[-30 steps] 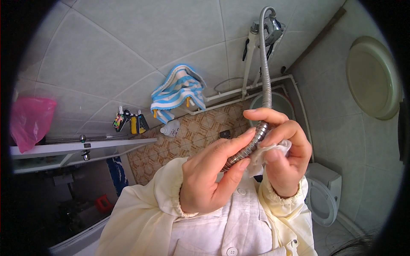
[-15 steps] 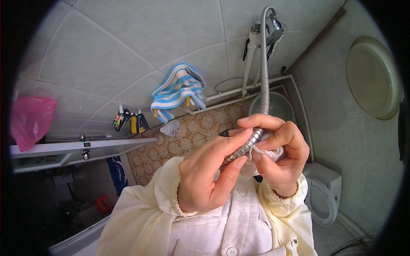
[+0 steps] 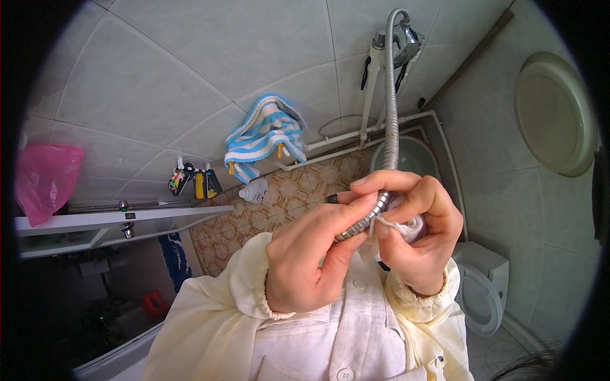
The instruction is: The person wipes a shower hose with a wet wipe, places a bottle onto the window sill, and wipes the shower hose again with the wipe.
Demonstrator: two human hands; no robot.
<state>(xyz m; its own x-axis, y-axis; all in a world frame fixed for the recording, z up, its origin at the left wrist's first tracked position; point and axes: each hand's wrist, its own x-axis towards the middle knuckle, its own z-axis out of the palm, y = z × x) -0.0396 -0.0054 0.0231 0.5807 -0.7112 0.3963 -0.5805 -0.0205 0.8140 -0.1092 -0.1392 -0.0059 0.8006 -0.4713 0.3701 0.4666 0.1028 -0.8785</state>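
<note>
A flexible metal shower hose [image 3: 391, 108] runs down from the mixer tap [image 3: 405, 49] on the wall into my hands. My left hand [image 3: 302, 263] is closed around its lower stretch, thumb and fingers pinching the ribbed metal. Just to the right, my right hand [image 3: 429, 232] grips a white cloth [image 3: 410, 227] bunched against the hose, its fingers curled over the top. Part of the cloth hangs below, between the hands. A small dark tip [image 3: 332, 199] pokes out beyond my left fingers; what it belongs to is hidden.
A blue-striped towel [image 3: 270, 136] hangs on the wall above a white bottle [image 3: 254, 190] on the patterned floor. Behind my hands stands a round basin [image 3: 427, 149]. The toilet [image 3: 480, 298] is at right, a white-framed door [image 3: 171, 217] and pink bag [image 3: 49, 178] at left.
The hose has shifted slightly left where it enters my hands. Both hands keep their grips, with only small finger movements.
</note>
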